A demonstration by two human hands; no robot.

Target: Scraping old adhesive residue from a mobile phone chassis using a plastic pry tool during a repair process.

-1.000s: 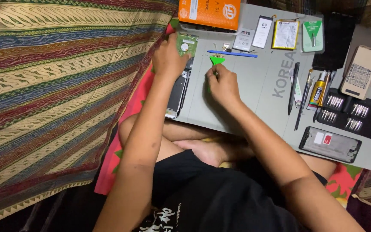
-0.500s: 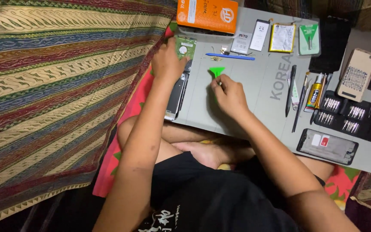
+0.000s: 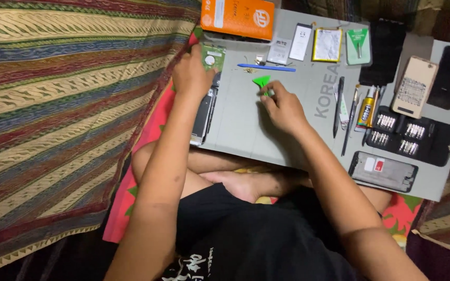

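I sit cross-legged with a grey work mat (image 3: 246,135) over my lap. My left hand (image 3: 191,77) grips the top end of an opened phone (image 3: 202,120) that lies along the mat's left edge. A green-tinted part (image 3: 214,56) shows just beyond its fingers. My right hand (image 3: 283,108) rests near the middle of the mat and pinches a green triangular pick (image 3: 261,81) at its fingertips. A thin blue pry tool (image 3: 266,67) lies just beyond the pick.
An orange box (image 3: 238,18) stands at the mat's far edge, with a phone battery (image 3: 327,45) and a green packet (image 3: 359,47) nearby. A glue tube (image 3: 365,112), screwdriver bit case (image 3: 412,136), phone frame (image 3: 384,171) and phone backs (image 3: 415,86) lie to the right. Striped fabric (image 3: 53,104) is on the left.
My right hand has drawn the green pick a little toward me, away from the blue pry tool. My left hand stays on the phone's top end.
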